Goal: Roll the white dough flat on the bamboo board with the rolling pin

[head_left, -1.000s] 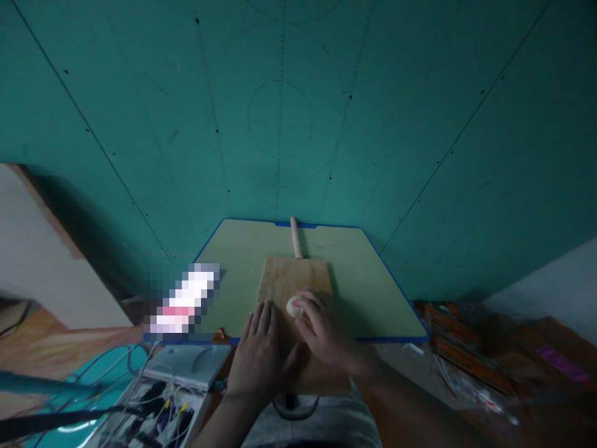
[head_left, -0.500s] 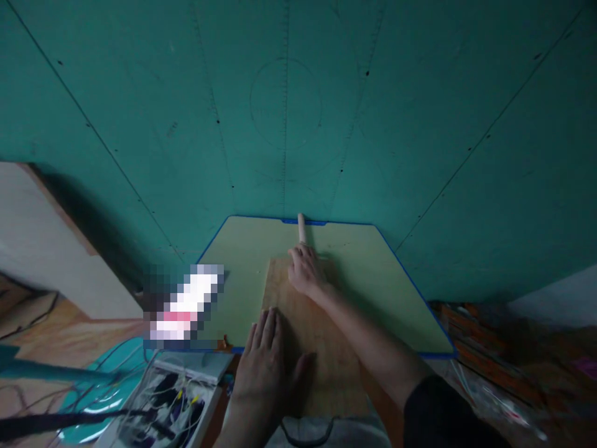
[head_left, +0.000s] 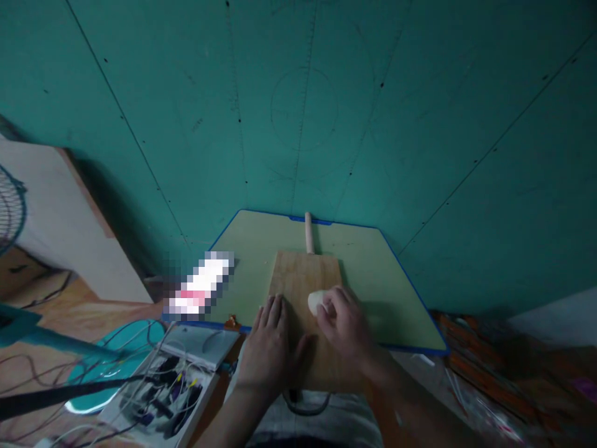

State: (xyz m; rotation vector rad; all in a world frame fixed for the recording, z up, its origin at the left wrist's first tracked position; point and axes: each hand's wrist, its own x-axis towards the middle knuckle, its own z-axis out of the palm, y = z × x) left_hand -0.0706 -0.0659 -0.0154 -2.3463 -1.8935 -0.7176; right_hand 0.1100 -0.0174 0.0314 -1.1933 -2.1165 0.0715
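Note:
A wooden board [head_left: 305, 274] with a pale rod-like handle [head_left: 308, 233] at its far end lies on a light green table top [head_left: 373, 267]. My left hand [head_left: 270, 348] rests flat on the board's near left part, fingers stretched and thumb apart. Over the right half of the board, my right hand [head_left: 345, 323] is closed on a pale rounded piece [head_left: 317, 302], pinched between thumb and fingers. That piece touches or nearly touches the wood; its exact kind does not show. The board's near end reaches toward my lap.
A blurred-out bright object [head_left: 200, 286] lies on the table's left. Below it, an open box of cables and plugs [head_left: 163, 392] stands beside a teal fan base [head_left: 116, 361]. A green wall [head_left: 420, 124] rises behind the table. Orange-brown clutter [head_left: 494, 367] is at right.
My right hand has drawn back from the board's far end by the handle to its middle right, and the pale piece now shows in it. My left hand stays on the board. The view has shifted slightly.

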